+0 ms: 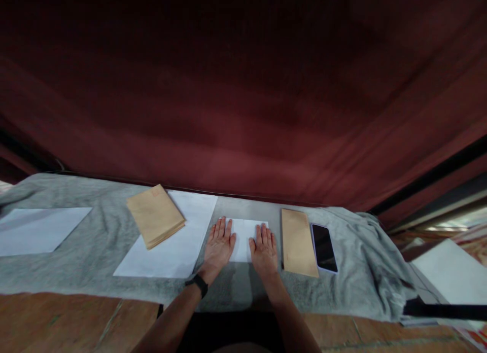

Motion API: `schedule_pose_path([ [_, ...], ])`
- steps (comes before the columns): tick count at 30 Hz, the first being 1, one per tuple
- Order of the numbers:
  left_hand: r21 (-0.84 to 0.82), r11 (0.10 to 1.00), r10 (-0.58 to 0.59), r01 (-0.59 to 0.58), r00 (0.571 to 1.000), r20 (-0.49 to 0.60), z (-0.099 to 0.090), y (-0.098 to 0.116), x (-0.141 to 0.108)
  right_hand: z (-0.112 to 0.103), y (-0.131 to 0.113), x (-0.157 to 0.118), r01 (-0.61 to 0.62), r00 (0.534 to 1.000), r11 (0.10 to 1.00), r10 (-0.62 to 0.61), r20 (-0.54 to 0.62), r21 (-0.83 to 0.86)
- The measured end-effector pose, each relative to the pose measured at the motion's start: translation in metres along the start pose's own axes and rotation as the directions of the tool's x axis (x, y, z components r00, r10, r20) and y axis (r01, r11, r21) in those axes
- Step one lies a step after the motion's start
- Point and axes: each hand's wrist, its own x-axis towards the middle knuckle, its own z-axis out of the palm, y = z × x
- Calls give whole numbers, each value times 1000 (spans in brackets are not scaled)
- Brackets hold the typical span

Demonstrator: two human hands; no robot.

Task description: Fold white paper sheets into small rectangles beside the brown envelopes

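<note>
A white sheet of paper (242, 241), which looks folded, lies in front of me on the grey cloth. My left hand (219, 244) rests flat on its left part, fingers stretched out and pointing away from me. On the right part my right hand (264, 249) lies flat too, fingers a little apart. Neither hand grips anything. Just right of my right hand is a brown envelope (299, 242). To the left, a stack of brown envelopes (155, 215) sits on larger white paper (171, 254).
A phone (324, 247) lies beside the right envelope. More white paper (41, 230) is at the far left of the grey cloth (102, 256). A dark red curtain-like surface (236, 140) rises behind the cloth. Brown tiled floor (68, 320) shows along the front edge.
</note>
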Motion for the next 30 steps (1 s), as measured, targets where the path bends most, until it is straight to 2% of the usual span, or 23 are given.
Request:
schedule_pose_path([
  [3, -34, 999, -28, 27, 999, -32, 0, 5, 0, -3, 5, -7, -7, 1000, 1000, 7, -6, -9],
  [5, -68, 998, -8, 4, 999, -53, 2, 18, -2, -4, 6, -8, -9, 1000, 1000, 10, 6, -9],
  [9, -160, 968, 194, -194, 981, -18, 7, 52, -6, -6, 5, -8, -23, 998, 1000, 23, 51, 2],
  [12, -209, 945, 263, -252, 965, 25, 12, 63, -6, -7, 4, -8, -30, 997, 1000, 30, 74, 2],
  [17, -157, 958, 248, -240, 968, 33, 11, 43, 3, -7, 3, -7, -23, 999, 1000, 23, 40, -12],
  [22, -82, 981, 177, -175, 984, 21, 5, 20, 8, -5, 4, -7, -9, 1000, 1000, 9, -17, -14],
  [30, -54, 995, 88, -89, 996, -15, -6, -12, -10, -3, 5, -8, 1, 1000, 1000, -1, -24, -9],
])
